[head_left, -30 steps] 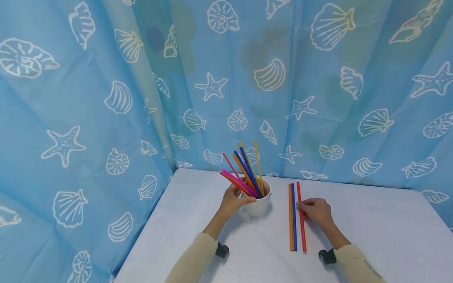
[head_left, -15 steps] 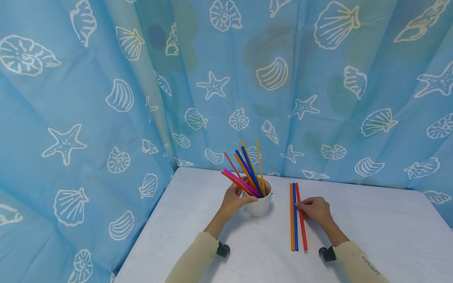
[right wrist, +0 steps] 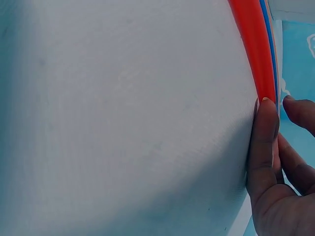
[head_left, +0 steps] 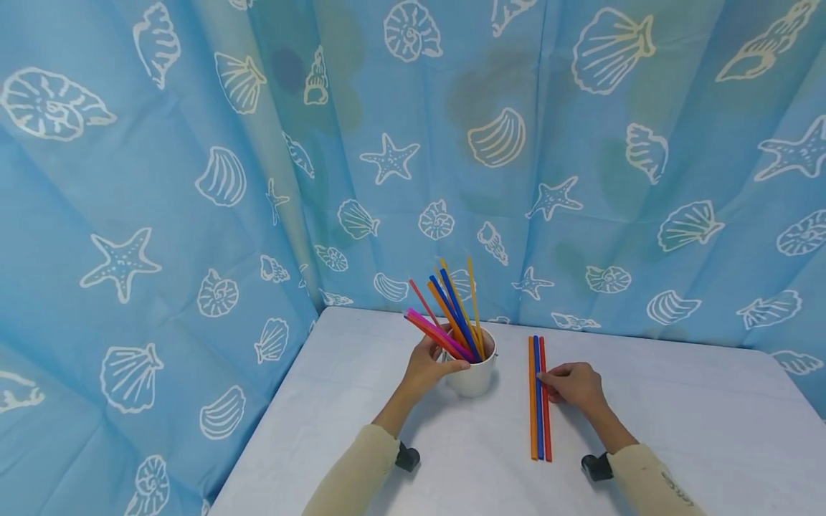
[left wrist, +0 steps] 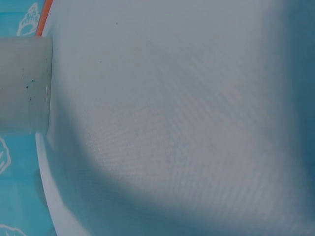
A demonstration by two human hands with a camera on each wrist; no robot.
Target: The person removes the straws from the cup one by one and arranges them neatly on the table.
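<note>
My left hand (head_left: 427,369) holds the rim of a small white pail (head_left: 472,380), thumb in front and fingers behind. Several straws (head_left: 459,312) in orange, blue, pink, red and yellow lean out of it. Right of the pail, an orange straw (head_left: 533,423), a blue straw (head_left: 539,426) and a red straw (head_left: 548,430) lie side by side on the table. My right hand (head_left: 577,385) pinches the red straw near its middle. In the right wrist view, a fingertip (right wrist: 267,115) presses against the red straw (right wrist: 253,44). The left wrist view catches only the pail's side (left wrist: 24,83), not the hand.
A white cloth covers the table (head_left: 697,408). Blue curtains (head_left: 387,107) with shell and starfish prints hang along the back and left edges. A black wrist camera (head_left: 406,456) sits under the left forearm, another wrist camera (head_left: 596,467) under the right.
The red straw has moved left, closing the gap to the blue one, and now lies nearly parallel with it. My right hand has shifted slightly left; the left hand stays on the pail.
</note>
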